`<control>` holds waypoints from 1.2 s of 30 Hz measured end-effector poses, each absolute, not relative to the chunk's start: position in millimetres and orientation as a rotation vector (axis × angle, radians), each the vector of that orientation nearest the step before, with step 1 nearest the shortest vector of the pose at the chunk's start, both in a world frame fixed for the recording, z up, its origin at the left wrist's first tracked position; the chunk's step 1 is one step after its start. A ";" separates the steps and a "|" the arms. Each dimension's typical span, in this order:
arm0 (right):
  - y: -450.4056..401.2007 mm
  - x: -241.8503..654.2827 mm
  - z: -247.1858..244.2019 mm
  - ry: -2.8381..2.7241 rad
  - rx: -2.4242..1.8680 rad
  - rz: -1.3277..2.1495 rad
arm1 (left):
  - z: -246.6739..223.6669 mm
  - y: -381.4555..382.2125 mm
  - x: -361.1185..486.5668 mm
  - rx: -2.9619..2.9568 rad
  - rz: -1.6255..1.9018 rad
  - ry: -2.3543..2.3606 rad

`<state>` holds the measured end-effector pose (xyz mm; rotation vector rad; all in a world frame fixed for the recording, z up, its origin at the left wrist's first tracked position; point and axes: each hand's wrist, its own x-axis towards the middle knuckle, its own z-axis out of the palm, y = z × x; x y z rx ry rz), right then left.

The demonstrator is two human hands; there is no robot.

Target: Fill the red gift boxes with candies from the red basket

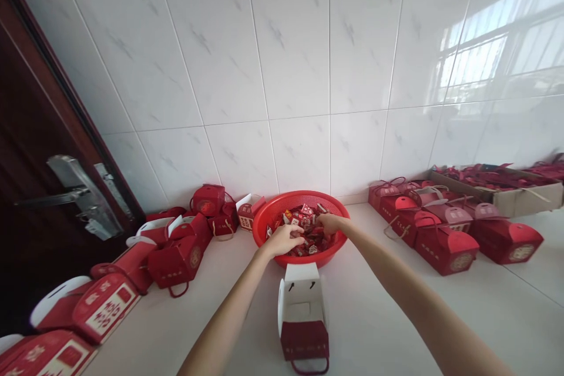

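A red plastic basket [324, 259] stands against the wall, holding many small wrapped candies [308, 245]. My left hand [287, 239] reaches over the basket's left front side, fingers apart above the candies, nothing seen in them. From the right, my right hand [330, 224] dips into the candies; its fingertips are partly hidden among the wrappers, and whether they hold one cannot be made out. In front of the basket, between my forearms, sits an open red box [305, 338] with a white inside and a cord handle at its front.
Red boxes [175, 263], some with raised flaps, line the left side near a dark door [39, 100]. Closed red boxes [447, 245] stand at the right, beside a cardboard box [524, 201] of red items. A tiled wall [295, 70] rises behind.
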<state>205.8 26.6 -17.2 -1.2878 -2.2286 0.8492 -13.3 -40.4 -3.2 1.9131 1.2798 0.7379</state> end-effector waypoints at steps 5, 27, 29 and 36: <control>17.9 202.9 -7.2 -2.153 -1.115 1.101 | -6.4 -36.6 -15.5 1.799 0.773 1.252; -5.5 179.1 0.1 -1.821 -0.858 1.158 | 4.0 -37.5 -15.8 1.285 1.170 1.146; -4.0 178.1 0.6 -1.829 -0.878 1.093 | 6.5 -39.9 -13.7 1.267 1.161 1.121; 9.3 183.4 -17.1 -1.870 -1.350 0.808 | 8.7 -41.4 -10.7 1.202 1.260 1.194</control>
